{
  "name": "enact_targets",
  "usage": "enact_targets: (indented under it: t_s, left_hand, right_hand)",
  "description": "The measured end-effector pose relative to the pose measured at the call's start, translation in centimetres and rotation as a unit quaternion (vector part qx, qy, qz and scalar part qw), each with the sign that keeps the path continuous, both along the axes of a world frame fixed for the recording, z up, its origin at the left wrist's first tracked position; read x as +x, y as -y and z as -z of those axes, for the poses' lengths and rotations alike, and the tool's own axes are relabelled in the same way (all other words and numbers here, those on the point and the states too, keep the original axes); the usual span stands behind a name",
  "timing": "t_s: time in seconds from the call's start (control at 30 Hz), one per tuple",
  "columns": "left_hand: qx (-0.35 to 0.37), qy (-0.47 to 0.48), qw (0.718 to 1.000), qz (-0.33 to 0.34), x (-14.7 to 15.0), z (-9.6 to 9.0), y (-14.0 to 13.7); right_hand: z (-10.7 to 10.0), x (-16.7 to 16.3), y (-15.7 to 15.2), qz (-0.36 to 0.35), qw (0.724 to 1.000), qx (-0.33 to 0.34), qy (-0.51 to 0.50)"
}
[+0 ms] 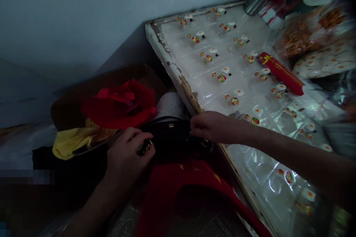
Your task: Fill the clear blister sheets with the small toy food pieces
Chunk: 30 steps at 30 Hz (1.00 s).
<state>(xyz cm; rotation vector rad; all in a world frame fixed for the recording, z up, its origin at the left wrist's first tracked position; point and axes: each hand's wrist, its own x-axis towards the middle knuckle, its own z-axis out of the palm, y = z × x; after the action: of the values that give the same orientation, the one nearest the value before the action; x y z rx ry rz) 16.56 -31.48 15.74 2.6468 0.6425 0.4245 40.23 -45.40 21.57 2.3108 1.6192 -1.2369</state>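
Filling the right side is a table [178, 77] under a printed plastic cover, red box [281, 73] on top, red cloth [119, 105] and yellow cloth [72, 141] piled left. Black bag [169, 130] lies against the table edge. Left hand [126, 157] is closed on its metal ring [147, 146]; right hand [209, 126] pinches its top edge.

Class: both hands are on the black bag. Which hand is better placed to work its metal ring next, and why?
Left. The left hand already pinches the metal ring on the black bag; the right hand only grips the bag's top edge, probably steadying it.
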Motion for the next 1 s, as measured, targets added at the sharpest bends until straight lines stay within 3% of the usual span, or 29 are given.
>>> enact_targets:
  t_s: [0.1,0.2,0.33,0.53,0.6,0.7,0.87,1.0]
  left_hand:
    - [-0.014,0.031,0.998,-0.054,-0.2,0.4,-0.6]
    - [-0.028,0.028,0.997,-0.064,-0.5,0.3,-1.1]
    - [0.008,0.052,0.998,-0.032,-0.8,0.7,-0.8]
    - [0.044,0.109,0.990,0.077,-1.3,1.5,0.1]
    - [0.063,0.069,0.993,0.075,-1.5,1.0,-0.3]
    - [0.092,-0.068,0.989,0.090,-1.0,-0.5,-1.4]
    - [0.085,-0.211,0.962,0.153,1.1,-2.7,-2.7]
    - [0.063,-0.269,0.939,0.202,2.3,-3.4,-2.8]
  right_hand:
    - [-0.2,-1.7,-2.0,0.026,1.000,0.013,-0.004]
    - [-0.1,-3.4,-3.6,0.008,0.998,0.048,0.031]
    - [0.7,-5.5,-5.2,-0.010,0.997,0.071,0.031]
    - [2.1,-6.3,-9.6,-0.055,0.990,0.081,-0.101]
    - [2.2,-4.8,-10.1,-0.076,0.985,0.082,-0.133]
    - [1.6,-2.1,-8.7,-0.098,0.978,0.112,-0.149]
    - [-0.1,-1.2,-4.2,-0.098,0.983,0.151,0.038]
    - [0.2,-2.4,-3.3,-0.098,0.979,0.144,0.109]
